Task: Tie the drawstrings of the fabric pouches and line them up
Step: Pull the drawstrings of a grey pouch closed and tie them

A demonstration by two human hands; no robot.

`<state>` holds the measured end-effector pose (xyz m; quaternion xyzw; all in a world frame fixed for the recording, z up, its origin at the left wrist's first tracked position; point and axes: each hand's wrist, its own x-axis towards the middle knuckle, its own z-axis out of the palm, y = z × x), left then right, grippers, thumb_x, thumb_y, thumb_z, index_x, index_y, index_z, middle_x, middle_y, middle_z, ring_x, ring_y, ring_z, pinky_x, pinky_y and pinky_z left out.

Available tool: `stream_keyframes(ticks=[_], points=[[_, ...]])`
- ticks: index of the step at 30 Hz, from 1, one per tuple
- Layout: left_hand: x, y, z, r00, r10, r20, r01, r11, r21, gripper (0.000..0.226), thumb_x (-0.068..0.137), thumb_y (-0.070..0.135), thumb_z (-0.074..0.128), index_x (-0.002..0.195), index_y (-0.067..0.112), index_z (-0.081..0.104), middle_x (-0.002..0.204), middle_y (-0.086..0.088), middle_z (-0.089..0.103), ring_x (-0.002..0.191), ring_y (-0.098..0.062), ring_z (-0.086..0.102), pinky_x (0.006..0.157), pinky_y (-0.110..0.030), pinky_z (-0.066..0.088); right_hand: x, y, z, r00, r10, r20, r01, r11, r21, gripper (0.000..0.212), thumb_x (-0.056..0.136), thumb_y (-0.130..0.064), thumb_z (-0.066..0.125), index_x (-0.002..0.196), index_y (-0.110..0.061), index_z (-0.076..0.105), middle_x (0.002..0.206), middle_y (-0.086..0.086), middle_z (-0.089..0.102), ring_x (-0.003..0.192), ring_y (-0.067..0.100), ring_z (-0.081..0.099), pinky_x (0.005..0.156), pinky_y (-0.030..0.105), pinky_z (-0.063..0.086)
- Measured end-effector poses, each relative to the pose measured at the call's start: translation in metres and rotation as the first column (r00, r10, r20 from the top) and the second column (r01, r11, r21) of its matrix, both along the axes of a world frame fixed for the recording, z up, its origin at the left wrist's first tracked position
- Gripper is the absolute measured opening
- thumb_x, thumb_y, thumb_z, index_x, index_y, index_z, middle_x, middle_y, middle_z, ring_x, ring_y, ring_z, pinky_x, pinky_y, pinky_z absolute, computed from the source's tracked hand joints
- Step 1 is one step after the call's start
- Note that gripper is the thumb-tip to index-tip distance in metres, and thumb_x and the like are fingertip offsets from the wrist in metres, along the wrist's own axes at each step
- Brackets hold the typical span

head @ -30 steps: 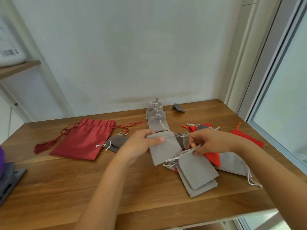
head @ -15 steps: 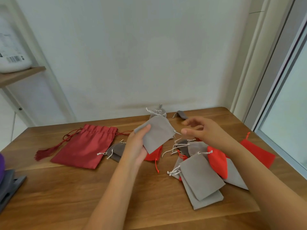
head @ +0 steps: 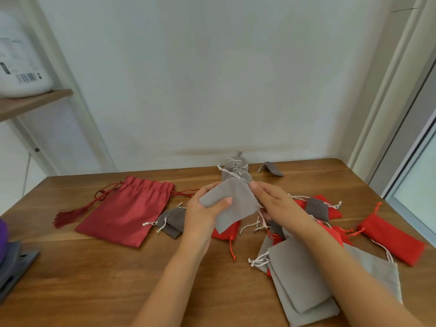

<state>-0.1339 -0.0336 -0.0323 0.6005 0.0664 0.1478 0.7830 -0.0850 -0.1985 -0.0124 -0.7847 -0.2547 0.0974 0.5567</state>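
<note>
Our right hand (head: 276, 205) has reached the grey pouch (head: 236, 204) mid-frame, fingers (head: 253, 185) pinching its edge, left hand (head: 204, 214) gripping its corner

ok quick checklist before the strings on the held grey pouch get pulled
1. Left hand grips grey pouch: ok
2. Right hand pinches its mouth edge: ok
3. Both strings caught in right fingers: cannot tell, partly hidden
4. Mouth cinched: not ok, pouch is flat
5. Tied row at the back, ready to join: ok
</note>
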Motion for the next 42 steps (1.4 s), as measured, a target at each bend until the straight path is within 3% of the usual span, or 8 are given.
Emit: stream_keyframes(ticks=[5,10,13,17,24,30,35,42], points=[[-0.001,-0.006,-0.001,1.0,0.019,-0.016,-0.021,0.996,-0.083,0.048,0.054,0.009,0.087,0.097,0.013,0.065,0.09,-0.003,0.073,0.084,-0.021,0.067,0.072,-0.034,0.055,0.0,-0.008,-0.006,0.993,0.106,0.059,-0.1,0.99,-0.096,0.048,0.083,-0.05,0.054,0.094,-0.005,0.067,0.067,-0.005,0.049,0.057,0.002,0.041,0.056,0.018,0.035],[-0.004,-0.011,0.0,0.997,-0.078,-0.03,0.076,0.996,-0.048,0.049,0.059,0.008,0.084,0.105,0.012,0.067,0.101,-0.009,0.071,0.09,-0.023,0.067,0.067,-0.03,0.055,-0.004,-0.015,-0.016,0.993,0.113,-0.03,-0.113,0.993,-0.019,0.037,0.099,-0.041,0.045,0.094,-0.007,0.061,0.069,0.015,0.056,0.064,0.018,0.055,0.062,0.037,0.046],[-0.01,-0.006,0.008,0.983,-0.177,-0.04,0.181,0.975,0.131,0.046,0.062,0.014,0.087,0.104,0.021,0.069,0.097,-0.001,0.074,0.088,-0.017,0.069,0.069,-0.026,0.056,-0.005,-0.015,-0.014,0.985,0.061,-0.163,-0.057,0.998,0.028,0.03,0.101,-0.031,0.042,0.082,-0.01,0.053,0.054,0.003,0.043,0.046,0.013,0.039,0.048,0.031,0.037],[-0.018,0.006,0.021,0.966,-0.257,-0.03,0.249,0.895,0.371,0.04,0.068,0.027,0.077,0.107,0.03,0.068,0.097,0.011,0.073,0.089,-0.006,0.067,0.071,-0.019,0.053,-0.005,-0.014,-0.016,0.966,0.015,-0.258,-0.021,1.0,-0.022,0.033,0.102,-0.028,0.041,0.072,-0.015,0.045,0.051,-0.005,0.035,0.045,0.008,0.028,0.048,0.028,0.027],[-0.019,0.013,0.023,0.987,-0.157,0.039,0.127,0.901,0.415,0.022,0.077,0.033,0.062,0.091,0.02,0.075,0.094,0.016,0.073,0.087,0.002,0.063,0.072,-0.01,0.045,-0.012,-0.012,-0.01,0.986,0.072,-0.152,-0.098,0.981,-0.169,0.035,0.101,-0.031,0.043,0.071,-0.016,0.052,0.045,-0.015,0.043,0.04,0.0,0.037,0.045,0.013,0.03],[-0.014,0.013,0.015,0.998,-0.069,0.009,0.066,0.979,0.192,0.021,0.08,0.034,0.061,0.082,0.02,0.077,0.093,-0.003,0.073,0.086,-0.017,0.064,0.077,-0.032,0.049,-0.018,-0.005,-0.012,0.986,0.143,-0.085,-0.154,0.978,-0.144,0.054,0.095,-0.048,0.044,0.079,0.003,0.057,0.056,-0.004,0.04,0.047,0.003,0.033,0.05,0.019,0.029],[-0.012,0.011,0.02,0.995,-0.093,0.042,0.099,0.984,-0.149,0.021,0.085,0.022,0.053,0.088,0.009,0.068,0.082,-0.005,0.073,0.078,-0.012,0.069,0.074,-0.021,0.056,-0.015,-0.013,-0.007,0.966,0.202,-0.165,-0.206,0.978,-0.011,0.043,0.095,-0.048,0.041,0.083,-0.009,0.056,0.06,-0.003,0.033,0.053,0.007,0.032,0.056,0.028,0.032],[-0.01,0.012,0.021,1.0,-0.017,0.016,0.02,0.971,-0.24,0.02,0.095,0.016,0.047,0.095,0.007,0.065,0.079,-0.003,0.074,0.077,-0.012,0.07,0.075,-0.02,0.057,-0.004,-0.026,-0.011,0.964,0.232,-0.132,-0.238,0.971,-0.028,0.042,0.095,-0.048,0.048,0.082,-0.01,0.06,0.064,0.002,0.042,0.063,0.025,0.038,0.065,0.042,0.035]])
